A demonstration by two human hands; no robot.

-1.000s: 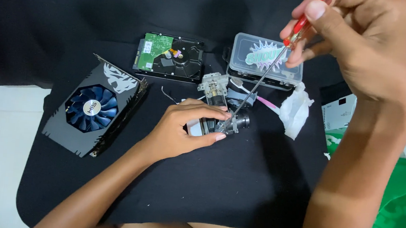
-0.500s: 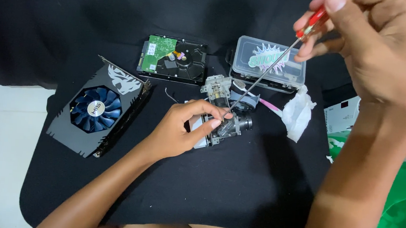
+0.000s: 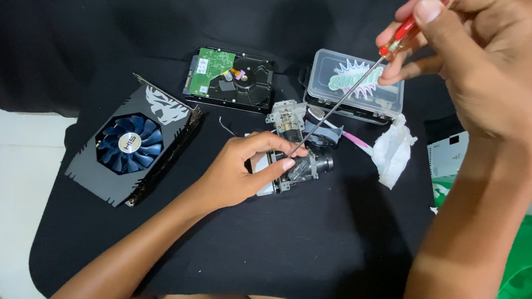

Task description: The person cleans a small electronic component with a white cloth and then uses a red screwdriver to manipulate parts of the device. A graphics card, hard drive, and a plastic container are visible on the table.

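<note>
- Holding down a small mechanical assembly of clear plastic and metal, the left hand lies on the black cloth near the middle of the table; its fingers are curled and closed around the upper and left side of this part.
- The right hand is raised high at the upper right, and its fingers are pinched closed on the red handle of a screwdriver.
- The long thin shaft of the screwdriver goes down diagonally to the left, and its tip meets the assembly just beside the left fingertips.
- Just behind the assembly stands a second small mechanism with metal parts; it is touching or almost touching the first one, I cannot tell which.
- A bare hard drive with a green circuit board lies further back.
- To its right is a clear plastic box with a closed lid, partly behind the screwdriver shaft.
- A graphics card with a blue fan lies on the left of the cloth, well apart from the hand.
- A crumpled white tissue rests to the right of the assembly, and a pink and white toothbrush lies between them.
</note>
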